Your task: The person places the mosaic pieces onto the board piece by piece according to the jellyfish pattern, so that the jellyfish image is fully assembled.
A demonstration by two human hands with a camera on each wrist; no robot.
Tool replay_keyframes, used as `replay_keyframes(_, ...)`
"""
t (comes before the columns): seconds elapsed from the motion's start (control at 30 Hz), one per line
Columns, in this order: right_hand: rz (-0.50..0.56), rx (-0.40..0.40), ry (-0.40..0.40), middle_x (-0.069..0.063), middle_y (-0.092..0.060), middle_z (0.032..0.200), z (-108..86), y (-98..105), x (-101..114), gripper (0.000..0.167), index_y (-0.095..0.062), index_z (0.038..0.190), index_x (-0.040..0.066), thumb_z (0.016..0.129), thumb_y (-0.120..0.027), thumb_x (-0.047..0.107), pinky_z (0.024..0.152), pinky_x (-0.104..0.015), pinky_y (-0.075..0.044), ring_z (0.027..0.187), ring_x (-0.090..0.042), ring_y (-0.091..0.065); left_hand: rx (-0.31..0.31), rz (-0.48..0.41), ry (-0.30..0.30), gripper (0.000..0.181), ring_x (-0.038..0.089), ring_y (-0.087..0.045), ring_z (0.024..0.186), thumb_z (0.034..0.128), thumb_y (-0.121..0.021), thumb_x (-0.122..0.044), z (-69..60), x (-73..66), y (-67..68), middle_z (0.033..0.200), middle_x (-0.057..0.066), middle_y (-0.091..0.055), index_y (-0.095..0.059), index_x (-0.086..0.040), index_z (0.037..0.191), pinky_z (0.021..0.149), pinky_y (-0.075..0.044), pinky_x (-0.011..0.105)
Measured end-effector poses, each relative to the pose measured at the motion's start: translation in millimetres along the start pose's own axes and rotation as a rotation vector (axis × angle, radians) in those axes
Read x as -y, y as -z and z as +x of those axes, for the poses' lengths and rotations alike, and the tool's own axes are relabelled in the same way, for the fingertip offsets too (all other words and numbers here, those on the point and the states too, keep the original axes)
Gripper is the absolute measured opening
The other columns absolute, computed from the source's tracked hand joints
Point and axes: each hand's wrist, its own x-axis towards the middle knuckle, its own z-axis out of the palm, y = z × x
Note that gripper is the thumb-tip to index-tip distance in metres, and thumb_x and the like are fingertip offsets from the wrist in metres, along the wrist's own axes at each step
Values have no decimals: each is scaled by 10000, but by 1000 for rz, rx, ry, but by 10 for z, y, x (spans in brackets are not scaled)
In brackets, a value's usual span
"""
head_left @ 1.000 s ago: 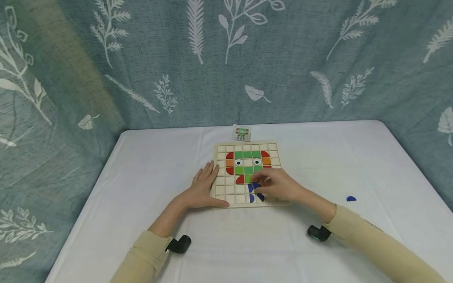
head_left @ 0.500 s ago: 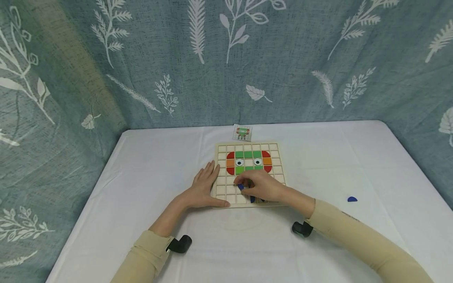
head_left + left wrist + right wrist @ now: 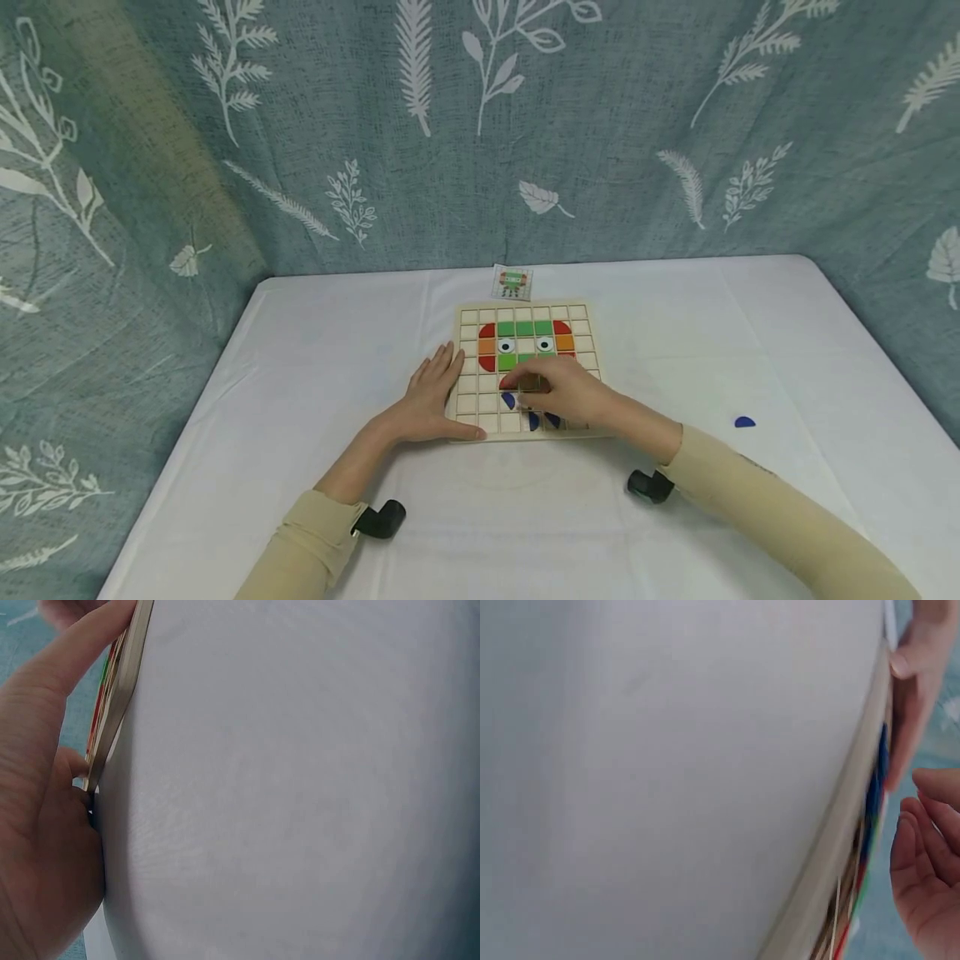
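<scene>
A wooden grid board [image 3: 467, 403] lies on the table with coloured tiles forming a face of green, red and orange, with eyes. My left hand [image 3: 429, 402] rests at its left edge, fingers spread and the thumb on the front corner; the left wrist view shows this hand [image 3: 45, 795] against the board's side. Over the lower middle, my right hand [image 3: 572, 390] has bent fingers with thumb and index apart, nothing visible between them. Just left of its thumb, a blue curved tile [image 3: 508, 401] lies in a cell. Part of the lower figure is hidden beneath this hand.
Behind the board lies a small pattern card [image 3: 512, 282] with a similar figure. A blue half-round tile [image 3: 744, 422] sits on the white tablecloth at the right. Two blue tiles, one of them a half-round piece [image 3: 533, 421], show near the board's front.
My right hand carried a blue tile leftward over the board, then let it go in a cell and drew slightly back right. The left hand stayed put.
</scene>
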Motion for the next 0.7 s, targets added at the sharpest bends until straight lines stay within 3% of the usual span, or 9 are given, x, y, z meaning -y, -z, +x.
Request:
replay_keyframes(0.17,10,-96,-70,0,-684,1040,-344,258,-143,199,-700,1121,83,925,-674,101,767,-274,-545,897,-129,-598,-9,0,8,1249,286,89,1485,710,-805,-540,10,-11,-12,1620,169,54,-58,-6,1557,1175,20,499)
replay_keyframes(0.37,-117,-184,-180,-16,-678,1065,-997,603,-390,205,-707,1093,84,887,-714,82,768,-330,-545,947,-196,-604,-11,1,17,1250,288,88,1485,708,-815,-525,15,-18,-13,1619,173,51,-62,2,1555,1177,20,493)
replay_keyframes(0.57,-254,-179,-284,-90,-648,1112,-1647,919,-576,248,-693,1085,66,843,-749,61,815,-440,-530,1053,-319,-588,-4,0,18,1253,289,88,1485,707,-814,-526,17,-12,-6,1620,173,52,-58,5,1554,1177,24,491)
replay_keyframes(0.7,-274,-155,-344,-119,-632,1092,-1912,1002,-664,300,-677,1071,22,790,-781,24,826,-456,-526,1025,-333,-578,2,-3,16,1255,282,95,1485,707,-811,-533,27,-15,1,1621,166,59,-54,1,1555,1177,31,484)
